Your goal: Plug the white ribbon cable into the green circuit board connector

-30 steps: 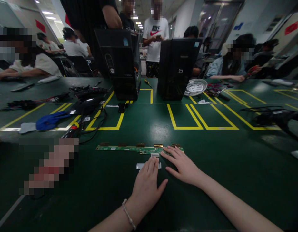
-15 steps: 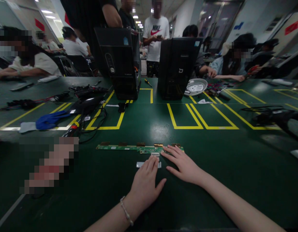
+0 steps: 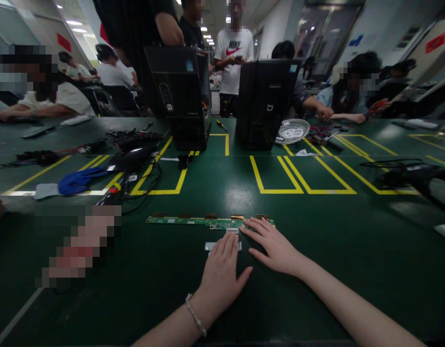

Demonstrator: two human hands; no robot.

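A long thin green circuit board (image 3: 193, 221) lies across the dark green table (image 3: 334, 241) in front of me. My right hand (image 3: 273, 246) rests flat on the table with its fingers stretched out, fingertips on the board's right end. My left hand (image 3: 222, 270) lies flat and open just below the board, with its fingers over a small white strip (image 3: 210, 246). A bracelet sits on my left wrist. Neither hand grips anything.
Two black computer towers (image 3: 179, 91) (image 3: 264, 101) stand at the back. A white fan grille (image 3: 293, 130) lies to their right. A blue glove (image 3: 78, 179), black cables and tools (image 3: 128, 159) lie to the left. Yellow tape lines mark the table. Other people sit and stand around.
Both hands stay flat in nearly the same place. The view has shifted slightly; my left hand sits a touch lower.
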